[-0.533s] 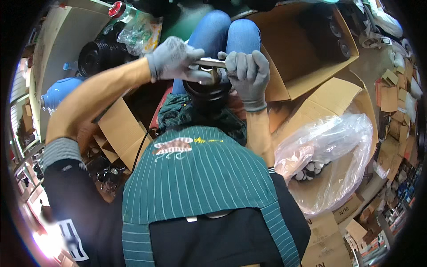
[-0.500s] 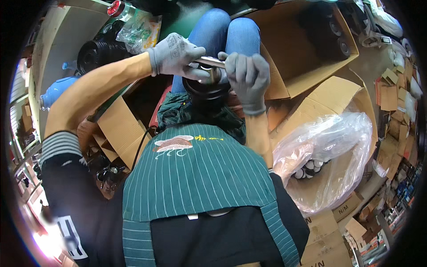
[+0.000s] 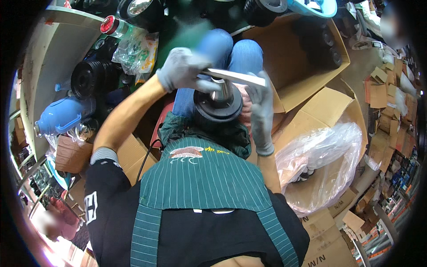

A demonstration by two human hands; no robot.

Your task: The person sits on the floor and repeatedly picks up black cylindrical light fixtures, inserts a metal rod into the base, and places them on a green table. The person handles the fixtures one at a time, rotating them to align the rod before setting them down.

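A black round part, with a shiny metal post standing up from its middle, rests in my lap. Across the top of the post lies a flat metal bar, its exact kind unclear. My gloved left hand is closed around the bar's left end, fingers close beside the post. At the other end, my gloved right hand is upright with its fingers stretched out and loosened; its fingertips are at the bar's tip, and whether they touch is hard to tell.
To my right stand an open carton with black parts inside and another lined with clear plastic. At left are stacked black discs, a blue jug and a red-lidded jar. A light blue basin sits at the far edge.
My right hand has uncurled from its grip around the bar's right end. The bar now tilts down to the right, and the view has shifted, showing more beyond my knees.
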